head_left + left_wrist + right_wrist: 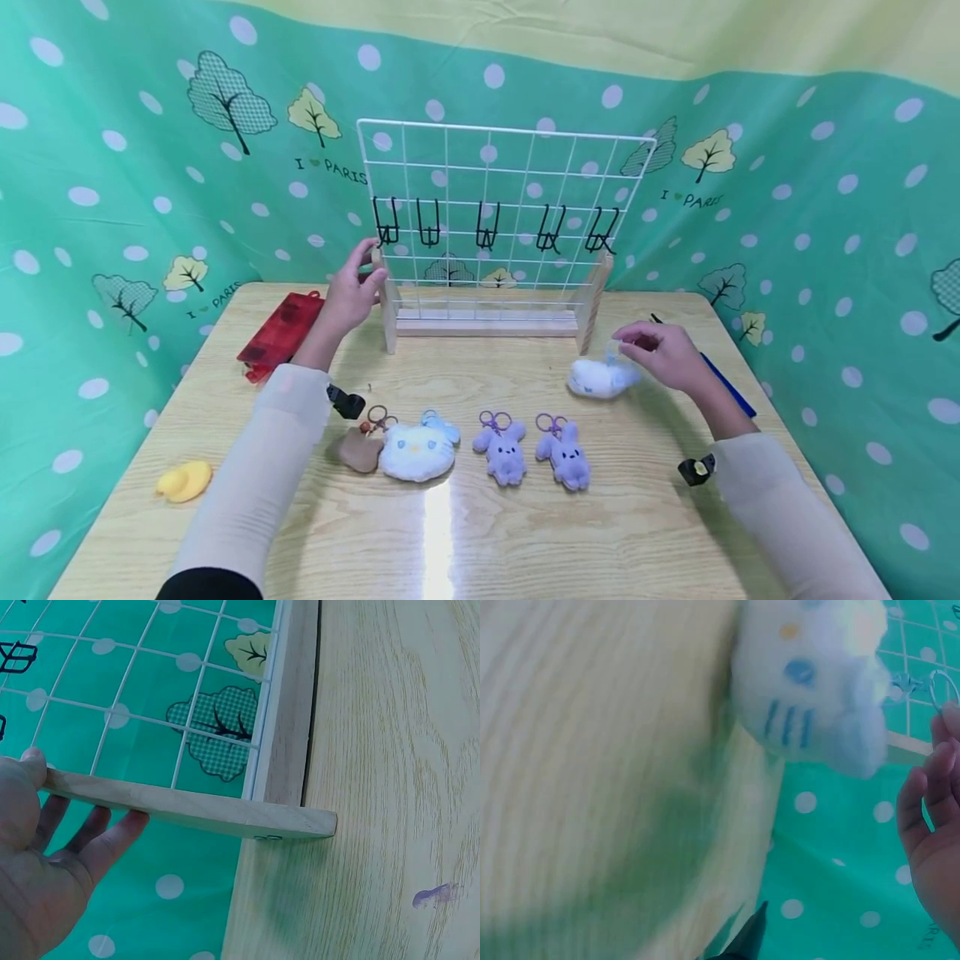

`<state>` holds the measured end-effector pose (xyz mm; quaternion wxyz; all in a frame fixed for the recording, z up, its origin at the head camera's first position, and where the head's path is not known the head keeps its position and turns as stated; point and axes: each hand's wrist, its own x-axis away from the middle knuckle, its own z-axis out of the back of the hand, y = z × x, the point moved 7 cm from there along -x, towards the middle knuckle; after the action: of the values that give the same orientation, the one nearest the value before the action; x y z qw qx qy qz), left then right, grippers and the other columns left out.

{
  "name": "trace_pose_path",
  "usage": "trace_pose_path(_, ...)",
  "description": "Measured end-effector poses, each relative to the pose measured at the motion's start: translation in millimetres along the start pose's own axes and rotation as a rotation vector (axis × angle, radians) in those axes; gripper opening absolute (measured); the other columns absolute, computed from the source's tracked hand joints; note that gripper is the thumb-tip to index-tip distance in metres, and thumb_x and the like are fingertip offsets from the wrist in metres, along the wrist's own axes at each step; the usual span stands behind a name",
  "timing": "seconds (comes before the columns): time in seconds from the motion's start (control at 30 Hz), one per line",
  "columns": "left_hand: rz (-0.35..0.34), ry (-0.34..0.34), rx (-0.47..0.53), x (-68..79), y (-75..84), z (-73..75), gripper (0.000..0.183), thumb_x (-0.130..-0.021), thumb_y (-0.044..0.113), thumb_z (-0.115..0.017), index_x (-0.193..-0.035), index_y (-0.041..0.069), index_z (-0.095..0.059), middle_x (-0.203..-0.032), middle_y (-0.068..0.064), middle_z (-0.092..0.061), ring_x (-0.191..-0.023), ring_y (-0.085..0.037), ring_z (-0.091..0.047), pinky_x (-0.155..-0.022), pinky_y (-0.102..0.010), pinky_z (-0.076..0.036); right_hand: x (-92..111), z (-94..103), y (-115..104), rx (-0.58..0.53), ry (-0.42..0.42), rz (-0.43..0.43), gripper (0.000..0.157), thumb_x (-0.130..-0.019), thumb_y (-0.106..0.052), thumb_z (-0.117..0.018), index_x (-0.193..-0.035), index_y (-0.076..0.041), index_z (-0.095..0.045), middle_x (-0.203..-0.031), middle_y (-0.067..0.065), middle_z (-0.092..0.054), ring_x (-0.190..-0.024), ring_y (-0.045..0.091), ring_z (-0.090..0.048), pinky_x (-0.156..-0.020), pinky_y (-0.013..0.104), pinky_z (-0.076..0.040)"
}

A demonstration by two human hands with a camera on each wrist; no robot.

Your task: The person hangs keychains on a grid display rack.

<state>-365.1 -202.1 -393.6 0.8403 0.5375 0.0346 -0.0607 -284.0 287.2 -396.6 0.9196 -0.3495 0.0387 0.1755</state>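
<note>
At the rack's left side, my left hand (351, 290) grips the upper part of a wooden upright (195, 801), thumb on one side and fingers on the other. The upright supports a white wire grid rack with black hooks (487, 237). On the right, my right hand (666, 357) pinches the metal ring (933, 688) of a white cat plush keychain (596, 379). In the right wrist view the plush (810, 690), with a pale blue bow and whiskers, hangs sideways from the ring close over the table. Part of its face is out of frame.
Before the rack lie a brown plush keychain (360, 451), another white cat plush (418, 454) and two purple rabbit plush keychains (505, 458). A yellow duck (185, 482) is at front left, a red item (283, 329) behind it. A blue pen (727, 385) lies near the right edge.
</note>
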Motion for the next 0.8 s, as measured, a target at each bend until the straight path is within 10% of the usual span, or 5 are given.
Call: trace_pose_path(0.8,0.018,-0.012,0.008,0.1,-4.2,0.5,0.058,-0.107,0.035,-0.048,-0.158,0.046,-0.023,-0.162,-0.016,-0.032,-0.143,-0.042,-0.044,-0.101,-0.057,-0.054,-34,42.3,-41,-0.070,0.242,0.059,0.015,-0.098,-0.012,-0.069,-0.111,-0.006,-0.075,-0.085,-0.004,-0.066,-0.067,0.011,-0.052,-0.053,0.019,-0.045)
